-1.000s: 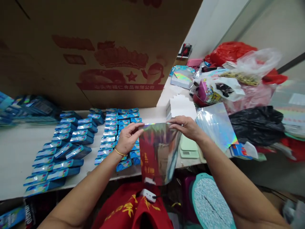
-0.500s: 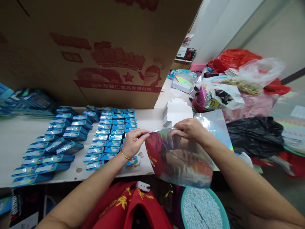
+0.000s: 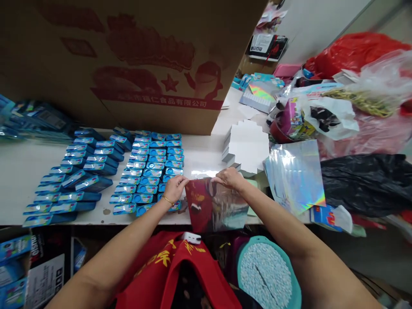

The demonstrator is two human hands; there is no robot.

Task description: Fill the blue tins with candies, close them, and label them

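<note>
A shiny, mirror-like sheet (image 3: 222,210) hangs from both hands over the table's front edge. My left hand (image 3: 175,189) pinches its upper left corner between thumb and fingers. Farther right along the same top edge, my right hand (image 3: 229,178) is closed on the sheet. Its surface reflects the red apron (image 3: 174,266). Behind my right hand lies a stack of white card blanks (image 3: 246,143). To the right rests a pile of silvery holographic sheets (image 3: 296,174). Small blue boxes (image 3: 149,180) stand in rows just left of my left hand.
A large brown carton (image 3: 154,64) stands at the back. More blue boxes (image 3: 83,171) fill the left side. Below the table edge is a turquoise tub (image 3: 298,283) of small pale pellets. Plastic bags, including a black one (image 3: 370,184), crowd the right.
Both hands have drawn the sheet a little left, and it now hangs farther from the holographic pile. The camera view has shifted, showing more of the right side.
</note>
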